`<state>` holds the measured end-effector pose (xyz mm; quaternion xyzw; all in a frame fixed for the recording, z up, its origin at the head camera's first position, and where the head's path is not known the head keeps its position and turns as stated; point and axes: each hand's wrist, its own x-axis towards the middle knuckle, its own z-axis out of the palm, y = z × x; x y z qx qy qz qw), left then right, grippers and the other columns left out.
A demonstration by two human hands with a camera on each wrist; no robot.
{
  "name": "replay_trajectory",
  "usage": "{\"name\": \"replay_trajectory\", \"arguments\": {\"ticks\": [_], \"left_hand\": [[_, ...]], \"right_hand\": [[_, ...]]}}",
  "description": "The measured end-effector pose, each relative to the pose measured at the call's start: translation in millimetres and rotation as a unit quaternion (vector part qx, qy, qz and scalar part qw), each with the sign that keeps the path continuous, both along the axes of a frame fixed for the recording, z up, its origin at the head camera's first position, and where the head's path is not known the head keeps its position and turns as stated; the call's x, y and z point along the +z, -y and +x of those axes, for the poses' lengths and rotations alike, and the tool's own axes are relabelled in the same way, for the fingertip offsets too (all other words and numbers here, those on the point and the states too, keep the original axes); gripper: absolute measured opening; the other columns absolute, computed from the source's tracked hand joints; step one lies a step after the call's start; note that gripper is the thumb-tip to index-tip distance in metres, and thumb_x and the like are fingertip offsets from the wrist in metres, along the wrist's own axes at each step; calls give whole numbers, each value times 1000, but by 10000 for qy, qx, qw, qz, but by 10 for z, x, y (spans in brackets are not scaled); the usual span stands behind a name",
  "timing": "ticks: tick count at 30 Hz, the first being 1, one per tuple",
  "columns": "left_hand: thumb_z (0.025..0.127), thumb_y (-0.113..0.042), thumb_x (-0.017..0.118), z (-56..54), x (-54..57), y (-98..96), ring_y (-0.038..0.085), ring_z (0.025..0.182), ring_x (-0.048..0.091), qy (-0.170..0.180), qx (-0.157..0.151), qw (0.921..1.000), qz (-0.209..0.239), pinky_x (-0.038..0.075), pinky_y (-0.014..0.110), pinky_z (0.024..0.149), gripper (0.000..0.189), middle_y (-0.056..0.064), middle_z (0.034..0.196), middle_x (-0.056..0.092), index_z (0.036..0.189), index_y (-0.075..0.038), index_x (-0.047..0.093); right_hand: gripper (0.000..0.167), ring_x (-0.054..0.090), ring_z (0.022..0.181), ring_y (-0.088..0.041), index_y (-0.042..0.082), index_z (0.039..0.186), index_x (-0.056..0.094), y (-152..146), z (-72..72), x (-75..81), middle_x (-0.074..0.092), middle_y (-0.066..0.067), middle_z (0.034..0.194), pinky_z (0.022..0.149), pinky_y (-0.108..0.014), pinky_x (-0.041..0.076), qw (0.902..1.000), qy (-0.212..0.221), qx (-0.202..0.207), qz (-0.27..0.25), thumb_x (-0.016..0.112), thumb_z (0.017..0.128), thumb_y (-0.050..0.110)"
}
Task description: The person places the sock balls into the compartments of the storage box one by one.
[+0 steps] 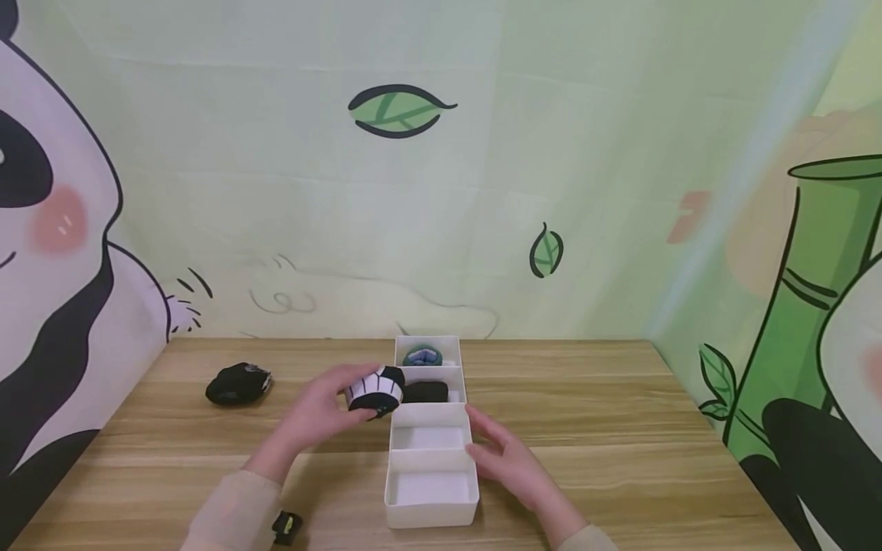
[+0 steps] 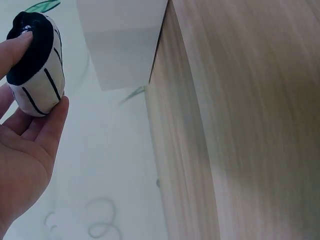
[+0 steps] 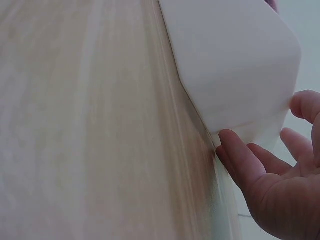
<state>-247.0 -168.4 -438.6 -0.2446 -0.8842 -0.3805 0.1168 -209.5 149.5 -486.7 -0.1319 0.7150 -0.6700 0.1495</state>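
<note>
My left hand (image 1: 322,407) holds a rolled-up pair of socks (image 1: 375,392), white with black stripes and black parts, thumb on one side and fingers on the other. The sock roll is raised at the left side of a long white divided box (image 1: 431,516), overlapping its edge in the head view. Black rolled socks (image 1: 425,392) lie in the second compartment from the back, and a green-blue sock roll (image 1: 423,356) in the rearmost. Along the box's right wall, my right hand (image 1: 506,463) rests with relaxed fingers, the fingertips (image 3: 232,140) right at the white wall.
A black sock roll (image 1: 238,384) lies at the back left of the wooden table (image 1: 586,428). Near my left sleeve sits a small black item with a yellow-green mark (image 1: 286,527). A printed panda-and-bamboo cloth (image 1: 276,199) hangs behind the table.
</note>
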Motion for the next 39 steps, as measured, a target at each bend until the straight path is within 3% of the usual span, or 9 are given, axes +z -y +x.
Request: {"name": "replay_trajectory", "arguments": {"ticks": [8, 17, 27, 39], "left_hand": [[73, -5, 86, 48, 67, -130, 24, 99, 61, -83, -245, 9995, 203, 52, 45, 86, 64, 15, 122, 65, 132, -4, 62], [73, -5, 85, 103, 100, -250, 25, 100, 61, -23, -372, 9991, 210, 52, 46, 88, 64, 16, 122, 65, 133, -5, 62], [75, -8, 85, 143, 125, -398, 33, 114, 59, 273, -511, 9980, 266, 49, 53, 95, 65, 14, 129, 63, 136, -11, 62], [73, -6, 86, 112, 42, -506, 32, 112, 62, -182, -944, 9953, 120, 50, 49, 95, 61, 15, 125, 66, 129, -2, 64]], "right_hand": [[64, 45, 131, -44, 8, 155, 31, -7, -4, -21, 30, -30, 153, 96, -45, 50, 10000, -4, -4, -41, 61, 99, 13], [64, 45, 131, -45, 9, 155, 32, -8, -5, -22, 31, -30, 153, 96, -44, 50, 10000, -21, -25, 13, 61, 99, 14], [64, 46, 130, -44, 8, 155, 32, -16, -2, -28, 31, -30, 153, 95, -44, 50, 10000, -50, -22, -9, 62, 98, 14], [64, 45, 131, -44, 7, 155, 32, -7, -7, -14, 31, -30, 153, 95, -43, 51, 10000, -14, -49, 31, 61, 99, 15]]}}
